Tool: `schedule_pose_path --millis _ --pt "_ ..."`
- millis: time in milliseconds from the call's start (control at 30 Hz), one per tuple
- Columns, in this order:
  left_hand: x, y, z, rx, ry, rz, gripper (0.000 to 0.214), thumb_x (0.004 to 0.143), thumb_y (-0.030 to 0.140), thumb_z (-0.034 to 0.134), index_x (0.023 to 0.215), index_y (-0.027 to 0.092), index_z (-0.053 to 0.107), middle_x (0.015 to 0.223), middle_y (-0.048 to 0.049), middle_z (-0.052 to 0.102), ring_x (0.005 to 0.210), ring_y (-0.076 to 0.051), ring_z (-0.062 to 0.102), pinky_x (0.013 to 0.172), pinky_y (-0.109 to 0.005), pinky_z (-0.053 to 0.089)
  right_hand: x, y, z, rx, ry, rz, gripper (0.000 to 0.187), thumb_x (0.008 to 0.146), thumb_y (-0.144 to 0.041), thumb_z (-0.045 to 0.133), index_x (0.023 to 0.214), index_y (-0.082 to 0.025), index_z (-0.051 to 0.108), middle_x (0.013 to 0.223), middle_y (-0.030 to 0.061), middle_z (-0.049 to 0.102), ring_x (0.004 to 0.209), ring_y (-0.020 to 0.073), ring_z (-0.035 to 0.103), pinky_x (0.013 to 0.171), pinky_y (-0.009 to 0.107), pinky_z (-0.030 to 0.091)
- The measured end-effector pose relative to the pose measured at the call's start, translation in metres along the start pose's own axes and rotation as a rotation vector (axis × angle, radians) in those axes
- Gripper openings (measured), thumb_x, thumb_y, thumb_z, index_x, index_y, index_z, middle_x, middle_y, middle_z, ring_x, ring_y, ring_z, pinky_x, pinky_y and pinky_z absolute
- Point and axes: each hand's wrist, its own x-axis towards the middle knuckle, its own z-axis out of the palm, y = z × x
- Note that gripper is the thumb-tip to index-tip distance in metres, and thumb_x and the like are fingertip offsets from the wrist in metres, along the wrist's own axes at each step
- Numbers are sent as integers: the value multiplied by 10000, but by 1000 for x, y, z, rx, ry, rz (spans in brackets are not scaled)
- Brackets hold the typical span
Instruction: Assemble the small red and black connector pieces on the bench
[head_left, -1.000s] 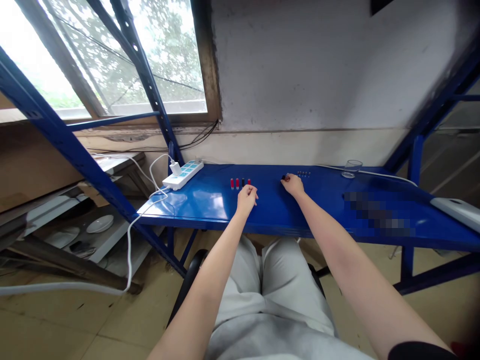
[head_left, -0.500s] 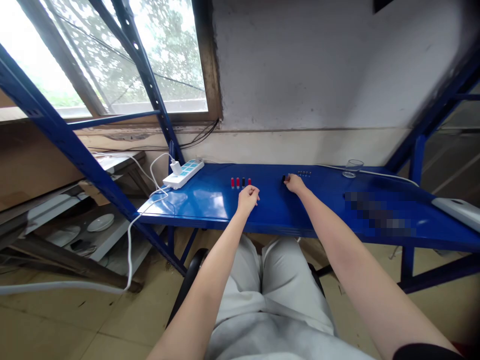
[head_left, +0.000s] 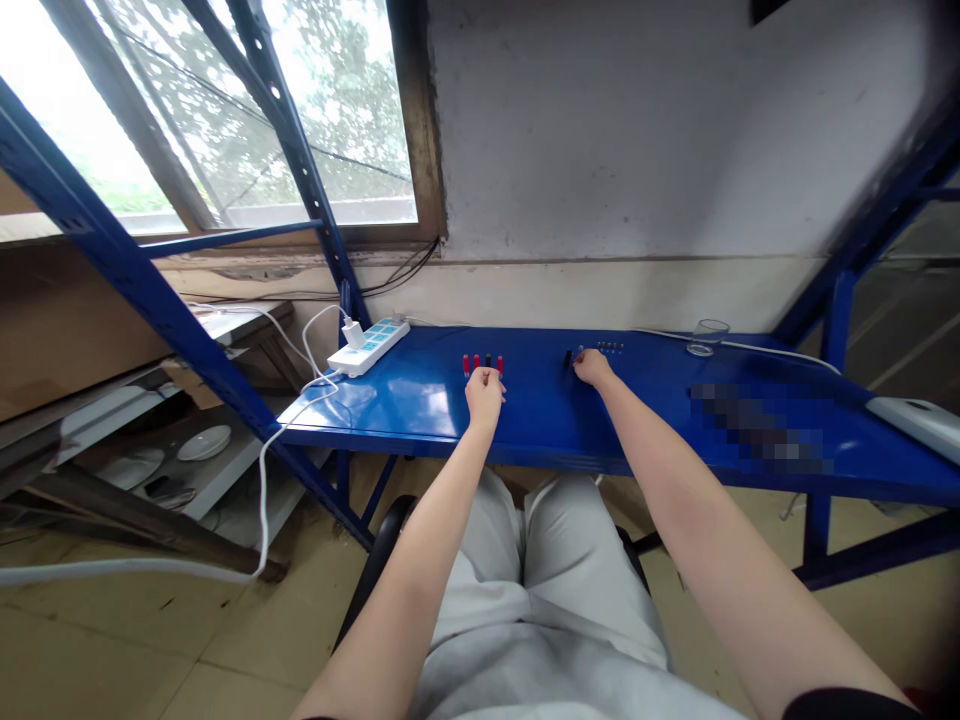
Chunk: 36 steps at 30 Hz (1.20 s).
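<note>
Blue metal surface point(head_left: 409, 405): carrying all items below, listed from front edge to back edge.

Left hand point(head_left: 485, 400): reaching over front edge, left of middle; holding fingers bunched together just in front of a row, presumably for handling small parts. Cannot tell whether pinching anything.

Right hand point(head_left: 594, 368): reaching farther back, right of middle; curling fingers inward, with fingertips just beside lone black cylinder point(head_left: 568, 358). Cannot tell whether pinching a part or merely closing on air.

Red cylinders point(head_left: 466, 364), three, and black cylinder point(head_left: 488, 359), one: forming a row left of middle, nearer back edge than front; running side by side with gaps, probably spaced for picking up singly. Pointing long axes from front edge toward back edge or upward, cannot tell which; turning pale metallic end frontward on leftmost red, others being partly covered by fingers.

Lone black cylinder: sitting between row and right hand, apparently sharing that same long axis.

Small metal pieces point(head_left: 612, 347): lining up near back edge, just beyond right hand, perhaps for easy reach.

Power strip point(head_left: 367, 350): slanting across left back corner, bearing white plug point(head_left: 352, 333).

Glass tumbler point(head_left: 707, 339): standing near back edge, toward right end.
</note>
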Motion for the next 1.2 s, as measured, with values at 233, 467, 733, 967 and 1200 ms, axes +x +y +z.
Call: schedule_pose_path --millis 233,467,733,967,1200 --pt "3 -3 1 -64 97 -28 142 833 264 394 801 179 502 560 39 520 396 -67 458 457 -193 377 9 16 0 125 -22 25 288 684 -73 577 970 -93 602 661 79 628 720 213 630 653 291 473" --pt "4 -4 -1 -57 149 -66 154 851 286 363 832 187 480 584 36 524 412 -74 463 472 -198 382 -22 24 -4 421 177 0 411 671 -94 507 1081 -108 526 708 49 635 627 150 597 611 263 469" --pt "0 1 4 221 38 12 216 802 190 438 1007 203 505 669 -9 582 623 -145 558 616 -244 406 -83 -3 5 631 296 -242 233 770 -275 434 917 -162 576 770 54 626 588 135 546 580 268 449" --pt "-2 17 12 470 -89 113 571 783 202 509 1332 218 352 826 -88 632 800 -237 606 764 -308 403 -99 -6 4 424 172 -376 267 826 -315 393 977 -188 573 823 78 634 689 173 579 620 274 447" --pt "19 14 15 521 -101 47 569 777 238 545 1322 167 400 712 -90 640 802 -259 622 787 -319 407 -99 -6 7 421 120 -429 258 835 -309 381 965 -194 571 765 61 625 632 160 566 580 261 433"
